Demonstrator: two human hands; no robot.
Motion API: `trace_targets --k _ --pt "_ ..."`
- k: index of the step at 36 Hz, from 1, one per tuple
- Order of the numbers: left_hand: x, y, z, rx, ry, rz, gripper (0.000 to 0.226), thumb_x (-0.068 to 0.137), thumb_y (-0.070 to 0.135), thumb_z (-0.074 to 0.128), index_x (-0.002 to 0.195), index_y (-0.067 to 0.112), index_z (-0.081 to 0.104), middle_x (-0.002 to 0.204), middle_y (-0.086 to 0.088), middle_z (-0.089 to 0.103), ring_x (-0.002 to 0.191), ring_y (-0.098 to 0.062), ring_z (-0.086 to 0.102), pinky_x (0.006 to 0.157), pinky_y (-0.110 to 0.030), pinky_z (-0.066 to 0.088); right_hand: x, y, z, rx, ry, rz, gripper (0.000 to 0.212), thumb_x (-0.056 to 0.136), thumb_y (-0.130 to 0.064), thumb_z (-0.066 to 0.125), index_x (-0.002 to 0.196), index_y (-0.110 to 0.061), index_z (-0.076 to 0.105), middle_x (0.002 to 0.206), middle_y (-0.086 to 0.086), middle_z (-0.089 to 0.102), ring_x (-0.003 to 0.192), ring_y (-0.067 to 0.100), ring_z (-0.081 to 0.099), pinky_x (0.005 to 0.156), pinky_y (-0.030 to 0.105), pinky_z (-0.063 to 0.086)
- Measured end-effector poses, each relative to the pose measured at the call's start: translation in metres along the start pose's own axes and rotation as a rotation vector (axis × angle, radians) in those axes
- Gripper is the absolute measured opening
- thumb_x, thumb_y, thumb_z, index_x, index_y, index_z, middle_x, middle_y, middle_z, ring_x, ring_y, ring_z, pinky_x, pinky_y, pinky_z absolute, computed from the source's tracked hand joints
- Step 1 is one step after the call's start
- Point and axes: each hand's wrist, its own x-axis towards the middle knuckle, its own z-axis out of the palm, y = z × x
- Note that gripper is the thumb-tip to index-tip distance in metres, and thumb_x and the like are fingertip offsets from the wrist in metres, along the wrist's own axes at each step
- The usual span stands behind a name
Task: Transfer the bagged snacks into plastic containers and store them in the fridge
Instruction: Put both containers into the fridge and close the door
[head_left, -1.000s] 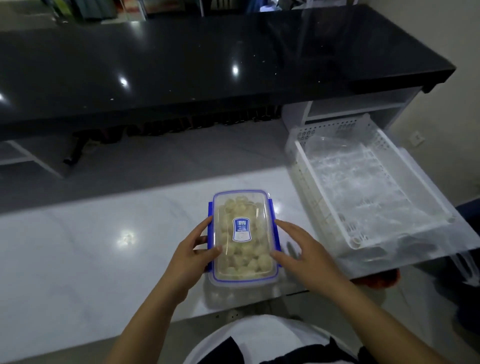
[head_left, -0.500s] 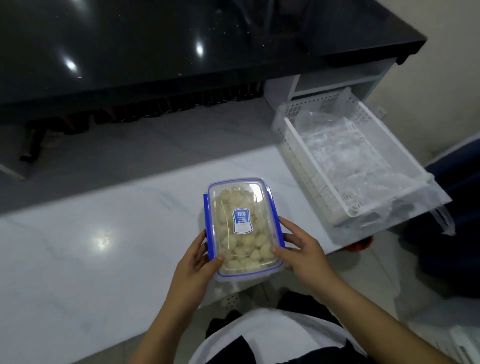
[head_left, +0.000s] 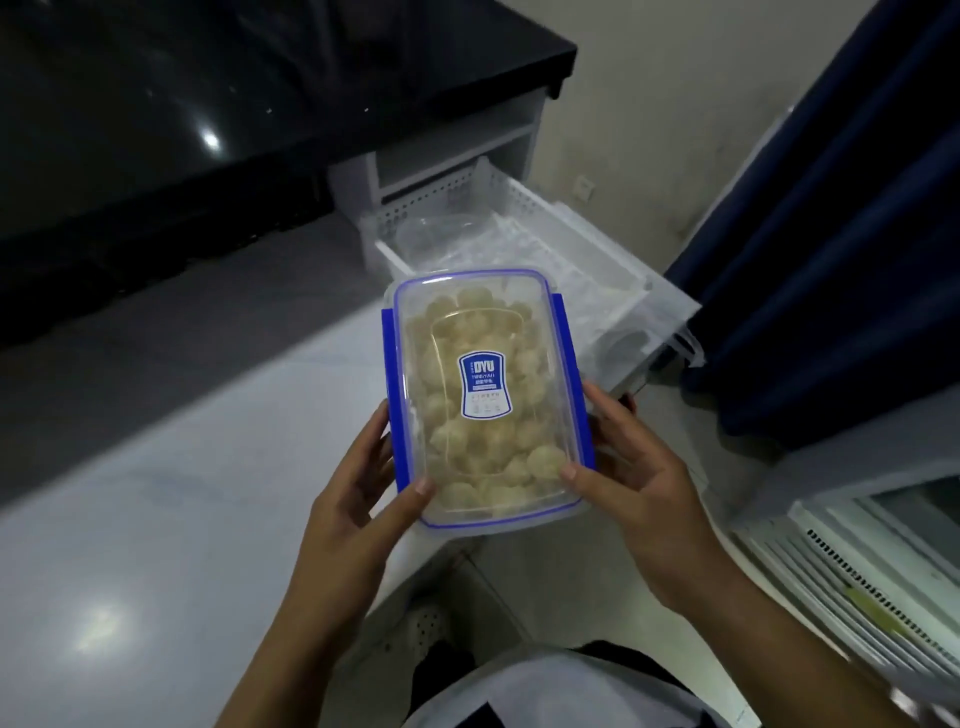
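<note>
The container (head_left: 535, 395) is clear plastic with a thin blue line round its lid and solid blue clasps (head_left: 388, 364) down both long sides. Its label (head_left: 486, 385) is blue above and white below, with white lettering. The snacks (head_left: 447, 436) inside are pale cream. The desk (head_left: 156, 519) is white with faint grey veining. The raised slab (head_left: 208, 104) behind it is glossy black with tiny pale flecks. The basket (head_left: 431, 200) is white, perforated in a grid. The curtain (head_left: 831, 260) is navy.
</note>
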Motion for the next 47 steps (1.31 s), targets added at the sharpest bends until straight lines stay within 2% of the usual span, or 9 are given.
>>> trace_targets --k 8,12,14,18,23,27,33,40,47 --pt "0.014 0.01 0.11 0.062 -0.238 0.059 0.075 0.078 0.05 0.078 0.144 0.052 0.043 0.143 0.011 0.058 0.129 -0.02 0.059 0.09 -0.049 0.059 -0.044 -0.007 -0.106 0.075 0.174 -0.077 0.067 0.08 -0.02 0.075 0.14 -0.041 0.052 0.132 -0.009 0.064 0.122 0.015 0.062 0.094 0.034 0.056" --pt "0.007 0.005 0.189 0.026 -0.387 0.061 0.073 0.081 0.037 0.077 0.146 0.046 0.044 0.142 0.006 0.06 0.126 -0.02 0.062 0.084 -0.033 0.059 -0.083 -0.001 -0.179 0.095 0.278 -0.072 0.069 0.081 -0.023 0.076 0.141 -0.042 0.05 0.135 -0.01 0.062 0.125 0.015 0.06 0.096 0.038 0.055" --pt "-0.001 -0.001 0.231 0.013 -0.47 0.054 0.073 0.083 0.031 0.077 0.147 0.043 0.045 0.142 0.004 0.06 0.126 -0.021 0.062 0.086 -0.03 0.058 -0.104 0.006 -0.215 0.097 0.352 -0.063 0.068 0.081 -0.028 0.08 0.139 -0.047 0.05 0.135 -0.011 0.061 0.125 0.014 0.059 0.095 0.039 0.055" --pt "-0.017 -0.021 0.315 0.026 -0.589 0.009 0.072 0.081 0.032 0.077 0.146 0.043 0.047 0.141 0.006 0.061 0.125 -0.02 0.062 0.083 -0.027 0.057 -0.151 0.021 -0.283 0.148 0.499 -0.045 0.07 0.072 -0.039 0.08 0.135 -0.051 0.053 0.132 -0.011 0.064 0.12 0.016 0.063 0.081 0.026 0.057" --pt "-0.037 -0.046 0.409 0.076 -0.723 -0.051 0.071 0.078 0.038 0.078 0.142 0.047 0.049 0.139 0.009 0.062 0.123 -0.019 0.064 0.082 -0.033 0.06 -0.205 0.043 -0.355 0.201 0.654 -0.055 0.067 0.073 -0.026 0.081 0.131 -0.051 0.058 0.128 -0.011 0.067 0.114 0.017 0.066 0.08 0.023 0.055" --pt "-0.054 -0.054 0.475 0.112 -0.84 -0.069 0.068 0.085 0.021 0.077 0.144 0.04 0.049 0.138 0.011 0.062 0.123 -0.019 0.064 0.079 -0.031 0.06 -0.242 0.053 -0.401 0.238 0.786 -0.038 0.068 0.074 -0.018 0.078 0.131 -0.05 0.058 0.123 -0.007 0.07 0.105 0.02 0.069 0.074 0.02 0.054" --pt "-0.055 -0.056 0.556 0.179 -1.006 -0.119 0.068 0.082 0.03 0.075 0.142 0.048 0.049 0.135 0.003 0.066 0.121 -0.022 0.065 0.079 -0.029 0.059 -0.272 0.062 -0.451 0.283 0.931 -0.032 0.067 0.075 -0.02 0.078 0.13 -0.051 0.057 0.12 -0.008 0.071 0.1 0.018 0.071 0.075 0.019 0.054" --pt "-0.037 -0.079 0.649 0.206 -1.141 -0.208 0.068 0.078 0.041 0.082 0.137 0.054 0.05 0.134 0.01 0.065 0.117 -0.021 0.067 0.08 -0.033 0.061 -0.273 0.072 -0.519 0.303 1.07 0.003 0.069 0.068 -0.032 0.082 0.13 -0.052 0.058 0.118 -0.011 0.071 0.1 0.015 0.072 0.071 0.017 0.054" --pt "-0.011 -0.11 0.741 0.179 -1.183 -0.286 0.066 0.083 0.031 0.079 0.139 0.05 0.05 0.133 0.011 0.065 0.116 -0.017 0.067 0.075 -0.029 0.06 -0.257 0.071 -0.598 0.295 1.166 0.079 0.07 0.064 -0.036 0.084 0.128 -0.051 0.059 0.115 -0.006 0.072 0.096 0.019 0.073 0.072 0.028 0.057"
